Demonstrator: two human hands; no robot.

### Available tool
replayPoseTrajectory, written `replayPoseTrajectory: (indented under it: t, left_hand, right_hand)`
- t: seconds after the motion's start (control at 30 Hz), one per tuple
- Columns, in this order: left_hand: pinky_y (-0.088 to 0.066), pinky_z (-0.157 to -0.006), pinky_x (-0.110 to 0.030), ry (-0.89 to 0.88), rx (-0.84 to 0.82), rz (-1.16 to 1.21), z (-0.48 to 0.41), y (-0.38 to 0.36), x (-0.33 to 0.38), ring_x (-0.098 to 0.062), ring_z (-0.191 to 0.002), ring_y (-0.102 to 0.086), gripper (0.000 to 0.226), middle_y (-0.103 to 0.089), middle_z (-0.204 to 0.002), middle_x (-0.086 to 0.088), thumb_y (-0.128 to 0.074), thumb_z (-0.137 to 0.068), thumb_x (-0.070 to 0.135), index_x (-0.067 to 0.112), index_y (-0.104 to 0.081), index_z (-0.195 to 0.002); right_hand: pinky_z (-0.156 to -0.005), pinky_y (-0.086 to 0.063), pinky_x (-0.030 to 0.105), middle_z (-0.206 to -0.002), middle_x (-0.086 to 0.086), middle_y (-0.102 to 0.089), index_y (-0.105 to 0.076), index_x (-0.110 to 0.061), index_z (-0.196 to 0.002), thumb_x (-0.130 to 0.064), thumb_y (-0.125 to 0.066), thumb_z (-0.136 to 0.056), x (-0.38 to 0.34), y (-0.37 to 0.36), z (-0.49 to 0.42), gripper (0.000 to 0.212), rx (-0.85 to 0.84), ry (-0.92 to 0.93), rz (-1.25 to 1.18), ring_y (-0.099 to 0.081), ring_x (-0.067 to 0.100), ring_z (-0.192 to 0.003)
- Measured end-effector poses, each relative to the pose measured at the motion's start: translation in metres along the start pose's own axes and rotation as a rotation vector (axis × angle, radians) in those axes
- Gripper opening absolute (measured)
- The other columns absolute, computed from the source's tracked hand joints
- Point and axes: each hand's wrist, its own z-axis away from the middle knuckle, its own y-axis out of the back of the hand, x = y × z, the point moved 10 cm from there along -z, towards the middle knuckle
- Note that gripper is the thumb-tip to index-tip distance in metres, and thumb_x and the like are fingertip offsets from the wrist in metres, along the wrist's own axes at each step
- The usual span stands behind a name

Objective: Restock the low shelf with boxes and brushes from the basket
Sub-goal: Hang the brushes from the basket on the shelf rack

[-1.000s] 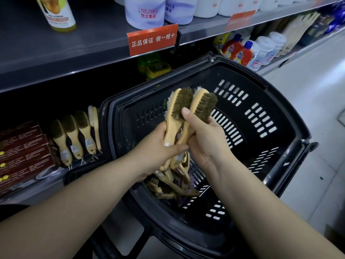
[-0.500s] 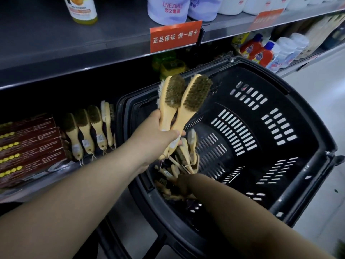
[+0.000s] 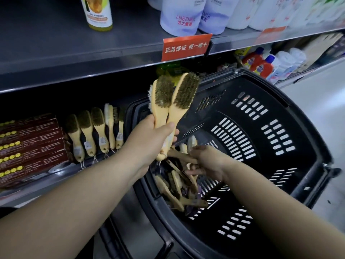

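Our left hand (image 3: 153, 139) grips two wooden brushes (image 3: 175, 98) by the handles, bristle heads up and facing us, raised over the 10 o'clock rim of the black basket (image 3: 306, 116). Our right hand (image 3: 205, 161) is down inside the basket, at 4 o'clock from the left one. Its fingers point toward 9 o'clock into the brush pile (image 3: 173, 186) on the basket floor. We can't tell whether it grips one or only touches. On the low shelf (image 3: 56, 170), at 9 o'clock in frame, a row of brushes (image 3: 87, 131) lies handles toward us. Dark red boxes (image 3: 31, 143) are stacked just beside it at its 9 o'clock. On the upper shelf (image 3: 74, 53) at 12 o'clock: red tag (image 3: 185, 46), white pouches (image 3: 179, 15), yellow bottle (image 3: 98, 14).
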Motion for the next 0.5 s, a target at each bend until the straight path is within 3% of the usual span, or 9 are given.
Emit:
replayPoseTrajectory:
  t: [0.1,0.2,0.4,0.5]
  left_hand:
    - [-0.054,-0.078,-0.040,0.031,0.064,0.038,-0.002,0.006,-0.004,-0.015,-0.088,-0.067,0.011,-0.071,-0.091,0.004,-0.057,-0.092,0.023,0.033,-0.056,-0.089]
    - [-0.055,-0.080,-0.042,0.078,0.106,0.072,-0.002,0.010,-0.009,-0.019,-0.085,-0.066,0.012,-0.070,-0.091,-0.002,-0.063,-0.088,0.020,0.030,-0.058,-0.085]
    - [-0.055,-0.078,-0.037,0.143,0.048,0.194,0.006,-0.005,-0.016,-0.014,-0.079,-0.064,0.013,-0.067,-0.092,-0.003,-0.064,-0.088,0.015,0.024,-0.059,-0.095]
    - [-0.056,-0.058,-0.030,0.174,-0.041,0.259,0.011,-0.016,-0.014,-0.015,-0.081,-0.067,0.017,-0.069,-0.095,0.000,-0.061,-0.089,0.019,0.029,-0.058,-0.103]
  right_hand:
    - [-0.051,-0.055,0.023,-0.062,0.003,-0.055,-0.056,-0.007,-0.093,-0.009,-0.043,-0.099,-0.010,-0.001,0.034,0.014,0.036,0.142,-0.260,-0.048,0.008,-0.043]
    - [-0.057,-0.055,0.021,-0.076,0.006,-0.059,-0.058,-0.003,-0.106,-0.006,-0.046,-0.096,-0.015,-0.010,0.062,0.016,-0.022,0.224,-0.411,-0.055,0.012,-0.063]
    - [-0.058,-0.052,0.022,-0.078,0.004,-0.067,-0.060,-0.006,-0.107,-0.001,-0.054,-0.087,-0.038,-0.029,0.079,0.022,-0.133,0.419,-0.358,-0.064,0.010,-0.064]
    - [-0.060,-0.055,0.023,-0.082,0.008,-0.068,-0.062,-0.008,-0.108,-0.007,-0.063,-0.078,-0.040,-0.031,0.080,0.030,-0.123,0.479,-0.300,-0.067,0.015,-0.069]
